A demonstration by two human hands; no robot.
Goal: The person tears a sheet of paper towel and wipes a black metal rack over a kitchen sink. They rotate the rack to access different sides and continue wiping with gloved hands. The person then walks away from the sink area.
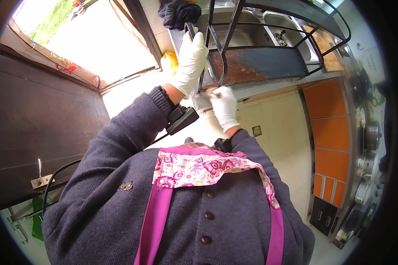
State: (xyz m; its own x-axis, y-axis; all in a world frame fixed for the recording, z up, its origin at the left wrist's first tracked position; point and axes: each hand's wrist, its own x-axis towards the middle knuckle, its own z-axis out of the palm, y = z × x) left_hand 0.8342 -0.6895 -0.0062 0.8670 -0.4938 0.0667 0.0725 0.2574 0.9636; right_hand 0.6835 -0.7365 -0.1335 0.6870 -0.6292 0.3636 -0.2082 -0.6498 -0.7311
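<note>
A black metal rack with tubular bars lies tilted over the sink counter, and its lower panel has wide brown rust patches. My left hand, in a white glove, grips the rack's frame at its left end. Below it, my right hand, also in a white glove, has curled fingers at the rack's lower left corner. Something brownish shows at those fingertips; blur hides whether it is a held piece or part of the rack.
Behind the rack is a double-bowl steel sink, with a dark cloth at its left and a wooden cutting board at its right. A yellow object sits left of the counter. Orange cabinets line the right side.
</note>
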